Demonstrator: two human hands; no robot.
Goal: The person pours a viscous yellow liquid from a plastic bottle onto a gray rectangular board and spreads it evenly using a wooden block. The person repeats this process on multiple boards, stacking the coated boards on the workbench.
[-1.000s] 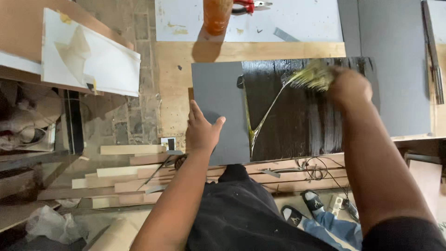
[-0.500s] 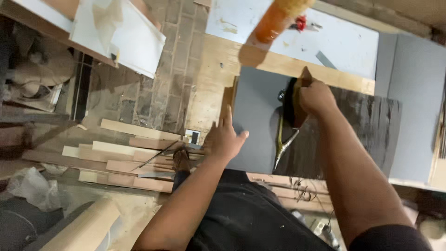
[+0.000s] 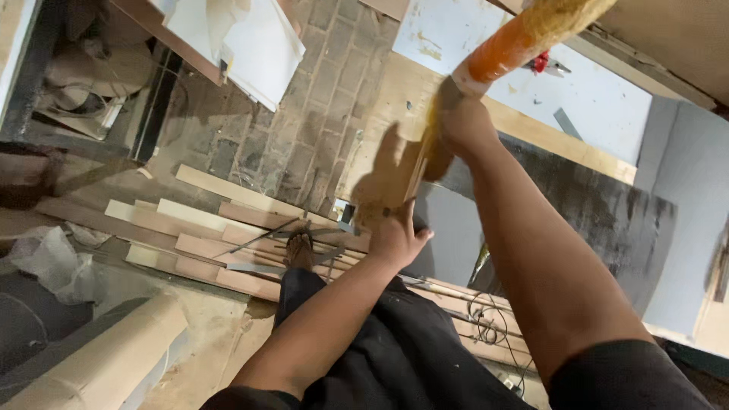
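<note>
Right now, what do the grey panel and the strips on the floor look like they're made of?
Grey panel: probably a laminate-faced board, with a smooth matt grey face, part coated in a dark, streaky, wet-looking layer, likely adhesive. Strips: wood offcuts by their look, pale and reddish-brown, unfinished.

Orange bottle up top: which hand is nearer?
Right. The right hand sits just below the orange bottle, seemingly touching its lower end; the left hand rests lower on the grey panel.

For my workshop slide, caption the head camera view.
Left hand pressing a grey panel while the right hand sweeps a glue-coated spreader past it.
</note>
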